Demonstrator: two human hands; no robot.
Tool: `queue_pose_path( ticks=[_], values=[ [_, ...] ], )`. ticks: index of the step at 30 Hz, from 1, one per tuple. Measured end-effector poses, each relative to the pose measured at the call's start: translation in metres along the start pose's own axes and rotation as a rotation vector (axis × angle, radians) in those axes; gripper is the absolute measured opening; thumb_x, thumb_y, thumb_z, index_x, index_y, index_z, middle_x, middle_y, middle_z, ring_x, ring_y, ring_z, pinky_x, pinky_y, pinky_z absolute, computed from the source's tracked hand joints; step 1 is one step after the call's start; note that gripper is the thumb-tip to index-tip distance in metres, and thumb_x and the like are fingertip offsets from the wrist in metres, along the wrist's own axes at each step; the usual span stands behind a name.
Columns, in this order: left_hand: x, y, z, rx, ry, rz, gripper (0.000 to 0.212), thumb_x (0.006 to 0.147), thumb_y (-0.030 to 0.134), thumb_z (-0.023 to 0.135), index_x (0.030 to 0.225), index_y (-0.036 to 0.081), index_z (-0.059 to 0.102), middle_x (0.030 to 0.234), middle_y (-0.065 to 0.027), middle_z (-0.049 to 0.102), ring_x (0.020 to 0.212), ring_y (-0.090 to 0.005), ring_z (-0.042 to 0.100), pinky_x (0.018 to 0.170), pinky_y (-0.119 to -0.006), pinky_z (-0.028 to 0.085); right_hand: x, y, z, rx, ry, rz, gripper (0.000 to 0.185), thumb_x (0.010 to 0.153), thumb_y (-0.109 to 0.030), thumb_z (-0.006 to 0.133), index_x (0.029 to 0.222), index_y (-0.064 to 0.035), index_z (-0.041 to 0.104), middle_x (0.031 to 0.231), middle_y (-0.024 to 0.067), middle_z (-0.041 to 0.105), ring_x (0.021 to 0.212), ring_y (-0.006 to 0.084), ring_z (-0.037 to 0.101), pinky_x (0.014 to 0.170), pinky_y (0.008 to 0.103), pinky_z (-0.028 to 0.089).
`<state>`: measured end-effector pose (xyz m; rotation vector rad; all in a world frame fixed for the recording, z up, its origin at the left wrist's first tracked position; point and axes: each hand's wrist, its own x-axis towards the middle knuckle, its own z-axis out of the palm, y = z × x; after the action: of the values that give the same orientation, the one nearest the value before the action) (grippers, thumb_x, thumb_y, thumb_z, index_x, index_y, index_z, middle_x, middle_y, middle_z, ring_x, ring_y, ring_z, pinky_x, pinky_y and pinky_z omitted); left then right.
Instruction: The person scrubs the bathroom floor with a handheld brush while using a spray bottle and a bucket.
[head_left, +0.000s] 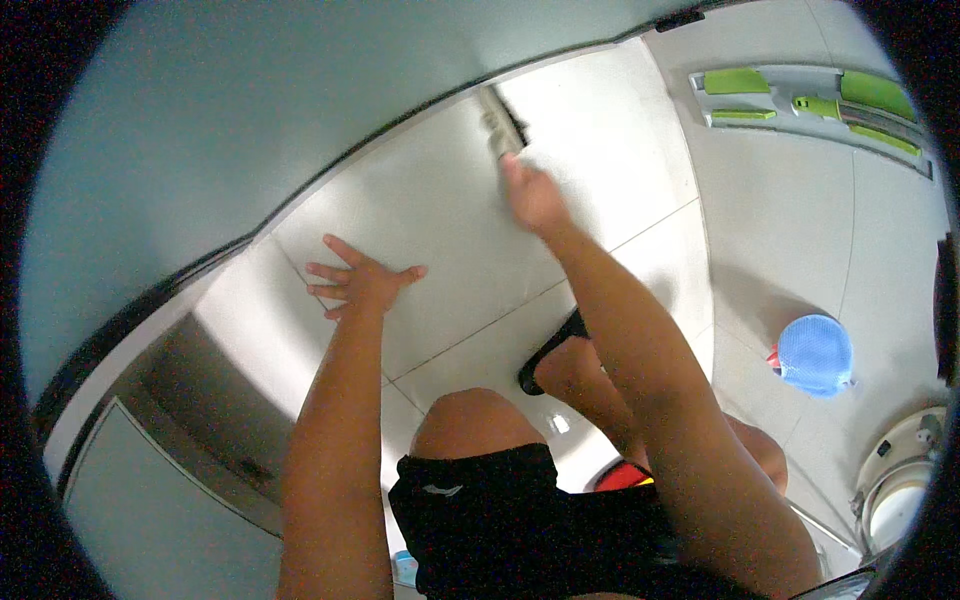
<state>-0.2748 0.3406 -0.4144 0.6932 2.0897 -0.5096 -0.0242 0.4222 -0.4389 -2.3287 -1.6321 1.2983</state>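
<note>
On the white tiled floor (450, 300) my left hand (367, 281) rests palm down, its fingers spread and nothing in it. Farther forward and to the right, my right hand (534, 191) is closed around the end of a light-coloured brush (500, 124) with dark bristles. The brush lies low over the tiles, its far end at the lower edge of a grey-green panel (262, 97). Hand and brush are somewhat blurred, and whether the far end passes under the panel I cannot tell.
On the right, a grey and green mop head or rack (810, 105) stands by the tiled wall (780, 202). A blue round mesh item (815, 355) is below it, with a whitish rounded appliance or container (896, 502) at lower right. A grey panel (157, 510) fills the lower left.
</note>
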Motion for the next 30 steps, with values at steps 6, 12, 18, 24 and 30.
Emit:
queue_pose_path(
  ticks=[6, 12, 18, 24, 30],
  values=[
    [0.005, 0.007, 0.007, 0.021, -0.007, -0.024, 0.166, 0.063, 0.056, 0.096, 0.153, 0.014, -0.037, 0.156, -0.0379, -0.036, 0.144, -0.0616, -0.028, 0.113, -0.081, 0.005, 0.061, 0.064, -0.074, 0.163, 0.224, 0.255, 0.091, 0.102, -0.074, 0.024, 0.108, 0.0037, 0.072, 0.097, 0.0268, 0.071, 0.094, 0.0382, 0.069, 0.089, 0.0482, 0.053],
    [0.008, 0.012, 0.006, 0.016, 0.022, -0.064, 0.166, 0.062, 0.052, 0.098, 0.154, 0.015, -0.035, 0.158, -0.0365, -0.034, 0.147, -0.0592, -0.024, 0.116, -0.078, 0.006, 0.150, 0.064, -0.183, 0.802, 0.212, 0.401, 0.065, 0.103, -0.070, 0.035, 0.079, -0.0117, 0.051, 0.065, 0.0010, 0.045, 0.049, 0.0170, 0.038, 0.043, 0.0342, 0.032],
    [0.007, 0.016, 0.004, 0.067, 0.012, -0.105, 0.167, 0.062, 0.053, 0.097, 0.154, 0.016, -0.037, 0.158, -0.0353, -0.034, 0.147, -0.0585, -0.024, 0.116, -0.077, 0.006, 0.103, 0.053, -0.138, 0.716, 0.093, 0.363, 0.065, 0.105, -0.067, 0.032, 0.074, -0.0123, 0.049, 0.061, 0.0019, 0.043, 0.044, 0.0161, 0.036, 0.040, 0.0355, 0.031],
    [0.006, 0.018, 0.016, 0.066, 0.032, -0.046, 0.166, 0.062, 0.054, 0.097, 0.154, 0.017, -0.036, 0.159, -0.0339, -0.034, 0.147, -0.0582, -0.025, 0.116, -0.077, 0.008, 0.108, 0.075, -0.184, 0.800, 0.055, 0.405, 0.068, 0.104, -0.071, 0.032, 0.071, -0.0128, 0.048, 0.059, 0.0019, 0.045, 0.044, 0.0154, 0.038, 0.038, 0.0343, 0.032],
    [0.008, 0.023, 0.022, 0.086, 0.018, 0.000, 0.168, 0.060, 0.054, 0.098, 0.154, 0.016, -0.036, 0.159, -0.0359, -0.033, 0.146, -0.0600, -0.026, 0.113, -0.081, 0.007, 0.141, 0.086, -0.195, 0.661, 0.278, 0.426, 0.067, 0.098, -0.078, 0.036, 0.076, -0.0161, 0.052, 0.057, -0.0006, 0.042, 0.043, 0.0164, 0.035, 0.043, 0.0325, 0.032]
  ],
)
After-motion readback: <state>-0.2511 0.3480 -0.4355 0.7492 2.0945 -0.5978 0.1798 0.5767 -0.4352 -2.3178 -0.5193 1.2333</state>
